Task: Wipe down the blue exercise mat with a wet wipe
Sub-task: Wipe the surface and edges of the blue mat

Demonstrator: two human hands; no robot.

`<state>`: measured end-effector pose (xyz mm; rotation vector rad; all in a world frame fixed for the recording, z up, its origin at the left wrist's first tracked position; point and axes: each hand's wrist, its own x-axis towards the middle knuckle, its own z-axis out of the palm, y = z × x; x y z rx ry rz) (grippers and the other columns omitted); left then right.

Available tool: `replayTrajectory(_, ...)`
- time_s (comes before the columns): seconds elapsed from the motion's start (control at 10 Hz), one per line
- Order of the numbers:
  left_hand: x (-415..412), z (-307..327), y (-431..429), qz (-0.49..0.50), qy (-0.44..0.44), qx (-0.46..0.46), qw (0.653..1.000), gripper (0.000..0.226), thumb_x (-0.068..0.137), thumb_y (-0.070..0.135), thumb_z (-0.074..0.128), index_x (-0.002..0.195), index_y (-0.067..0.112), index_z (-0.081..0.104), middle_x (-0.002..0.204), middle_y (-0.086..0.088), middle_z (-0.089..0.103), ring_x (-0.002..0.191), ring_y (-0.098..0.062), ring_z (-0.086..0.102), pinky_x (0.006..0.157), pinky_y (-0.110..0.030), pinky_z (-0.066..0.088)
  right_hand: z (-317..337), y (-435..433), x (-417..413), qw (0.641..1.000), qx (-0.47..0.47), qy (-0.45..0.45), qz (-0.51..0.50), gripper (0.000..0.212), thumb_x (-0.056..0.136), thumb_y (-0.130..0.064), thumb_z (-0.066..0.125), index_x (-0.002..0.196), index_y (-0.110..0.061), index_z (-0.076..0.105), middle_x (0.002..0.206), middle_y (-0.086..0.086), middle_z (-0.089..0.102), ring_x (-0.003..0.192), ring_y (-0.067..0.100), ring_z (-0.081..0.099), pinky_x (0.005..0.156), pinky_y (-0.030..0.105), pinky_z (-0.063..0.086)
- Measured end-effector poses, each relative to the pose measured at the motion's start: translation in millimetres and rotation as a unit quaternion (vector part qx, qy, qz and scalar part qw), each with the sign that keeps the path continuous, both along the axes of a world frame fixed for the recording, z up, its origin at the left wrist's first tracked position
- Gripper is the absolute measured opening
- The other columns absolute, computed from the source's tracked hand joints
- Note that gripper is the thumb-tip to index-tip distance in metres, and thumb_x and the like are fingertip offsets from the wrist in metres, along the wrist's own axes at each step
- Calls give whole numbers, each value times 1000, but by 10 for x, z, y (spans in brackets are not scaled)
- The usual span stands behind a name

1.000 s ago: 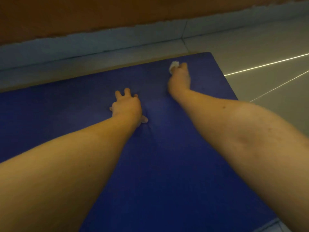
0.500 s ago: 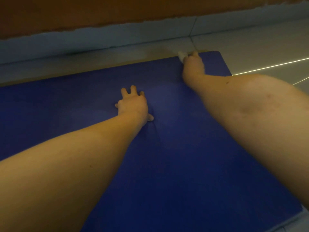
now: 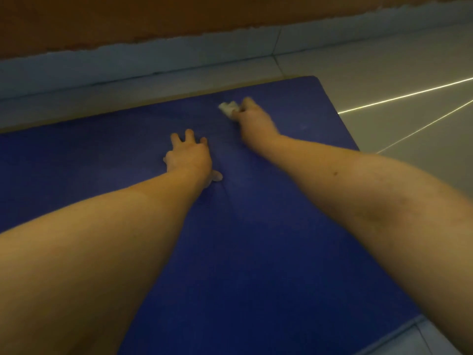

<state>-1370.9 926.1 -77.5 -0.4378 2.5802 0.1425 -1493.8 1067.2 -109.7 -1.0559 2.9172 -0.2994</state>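
In the head view, you are looking down at one flat, rectangular blue exercise mat [image 3: 256, 252] lying on a pale tiled floor [image 3: 384, 67], with its far edge running close along the wall. Both of your bare forearms are reaching out over it, so two hands are showing.

Your left hand [image 3: 189, 156] is resting palm down on the mat, roughly midway across it. Its fingers [image 3: 176, 139] are spread and pressing on the surface with the tips slightly bent, and the thumb is sticking out to the right by the wrist. It is holding nothing. One shallow crease in the mat is running toward you from just beside that hand.

Your right hand [image 3: 256, 121] is lying farther away and to the right, near the mat's far right corner but not at its edge. Its fingers [image 3: 247, 102] are curled and pinching one small crumpled white wet wipe [image 3: 227, 107], which is sticking out at the hand's far left side and touching the mat. That hand is slightly blurred, so you cannot tell how many fingers are on the wipe.

Beyond the mat, one pale blue-grey skirting band [image 3: 153, 55] is running along the foot of one brown wall [image 3: 128, 16]. On the floor to the right, two thin bright streaks of light [image 3: 409, 96] are slanting across the tiles.
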Motion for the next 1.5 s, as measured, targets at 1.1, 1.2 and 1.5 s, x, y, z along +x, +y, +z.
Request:
replayTrajectory(1.1, 1618, -12, 256, -63, 85, 86, 991, 36, 100, 27, 50, 135, 15, 52, 149, -6, 35, 130, -30, 34, 101, -40, 46, 67, 226, 2287, 976, -41, -187, -100, 26, 96, -2, 55, 122, -6, 58, 110, 11, 52, 93, 26, 53, 74, 32, 37)
replayTrajectory(1.2, 1793, -19, 246, -71, 89, 96, 989, 35, 100, 26, 49, 134, 16, 53, 148, -4, 35, 128, -28, 35, 100, -39, 47, 141, 275, 2492, 987, -25, -155, -13, 5, 101, -8, 55, 99, -8, 51, 88, 6, 46, 72, 19, 42, 61, 35, 31)
replayTrajectory(1.5, 2205, -11, 178, -92, 83, 90, 988, 46, 98, 24, 51, 143, 16, 46, 159, -4, 20, 138, -30, 28, 101, -40, 47, 133, 1175, 2131, 945, 1, -82, -316, 26, 105, -26, 47, 127, -14, 52, 126, 8, 55, 116, 32, 57, 85, 38, 44)
